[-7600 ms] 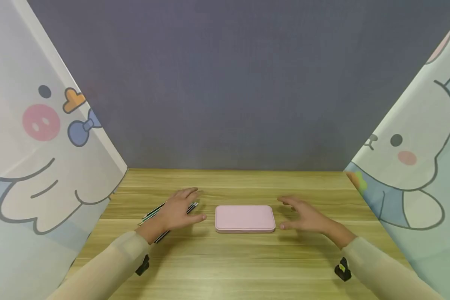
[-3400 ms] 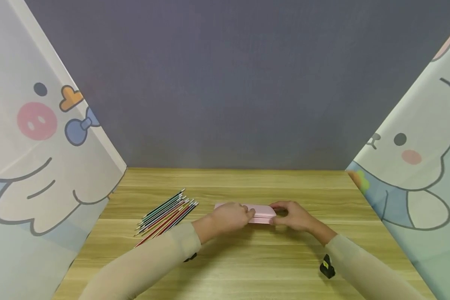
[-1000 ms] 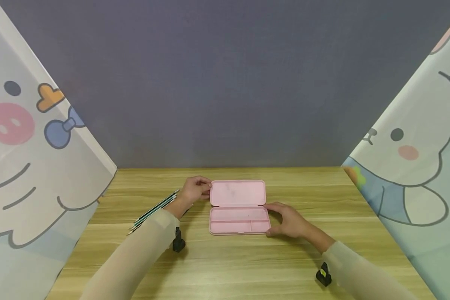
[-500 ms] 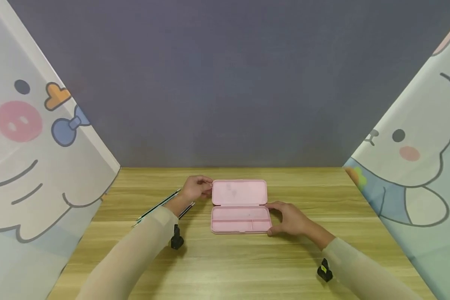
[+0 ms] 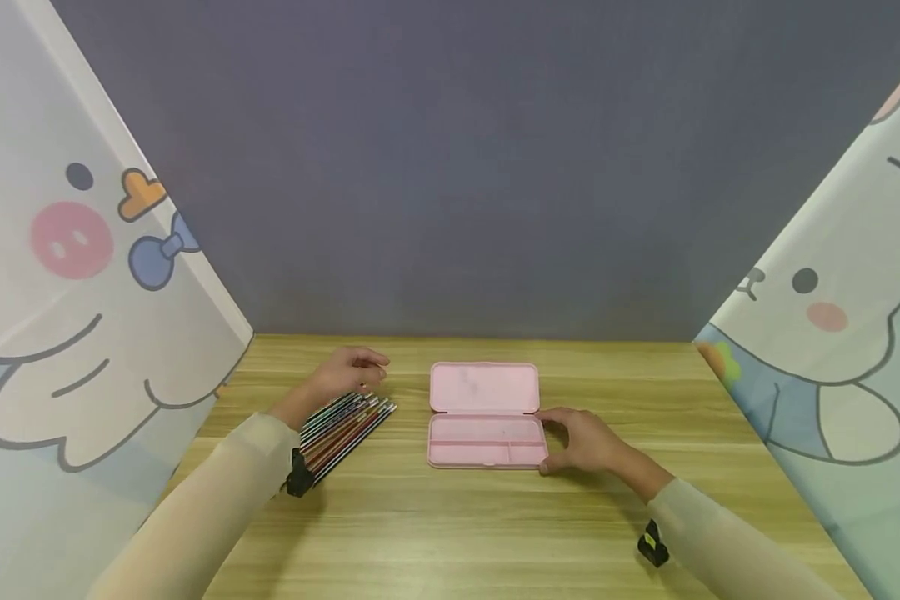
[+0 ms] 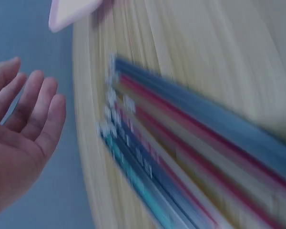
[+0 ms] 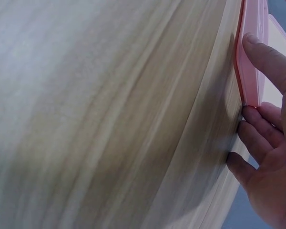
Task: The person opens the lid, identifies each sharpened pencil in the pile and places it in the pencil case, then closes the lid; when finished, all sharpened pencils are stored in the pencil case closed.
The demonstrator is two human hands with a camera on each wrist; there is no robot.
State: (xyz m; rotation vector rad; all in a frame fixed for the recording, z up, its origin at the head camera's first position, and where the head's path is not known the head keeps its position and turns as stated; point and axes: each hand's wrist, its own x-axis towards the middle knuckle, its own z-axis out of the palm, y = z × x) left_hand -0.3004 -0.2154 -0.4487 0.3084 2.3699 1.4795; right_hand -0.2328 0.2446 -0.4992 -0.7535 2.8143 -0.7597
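Observation:
A pink pencil case (image 5: 468, 454) lies on the table with its lid (image 5: 484, 387) folded back, showing bare compartments inside. My right hand (image 5: 588, 442) holds its right end, thumb at the front corner and index finger at the back corner. In the right wrist view the thumb (image 7: 267, 59) lies along the case's edge and the fingertips meet its end. My left hand (image 5: 345, 372) hovers over the far end of a pile of pencils (image 5: 352, 433), fingers loosely bent and holding nothing. The left wrist view shows the same pencils (image 6: 181, 143), blurred, beside the hand (image 6: 24, 124).
The wooden table (image 5: 450, 533) ends at a grey back panel (image 5: 465, 183). Cartoon-printed panels stand at the left (image 5: 37, 333) and right (image 5: 862, 375). A black wrist device (image 5: 298, 473) below the left sleeve overlaps the pencils in the head view.
The pencil case, closed at first, has been opened. My left hand has let go of the lid and moved left over the pencils. My right hand stays at the case's right end.

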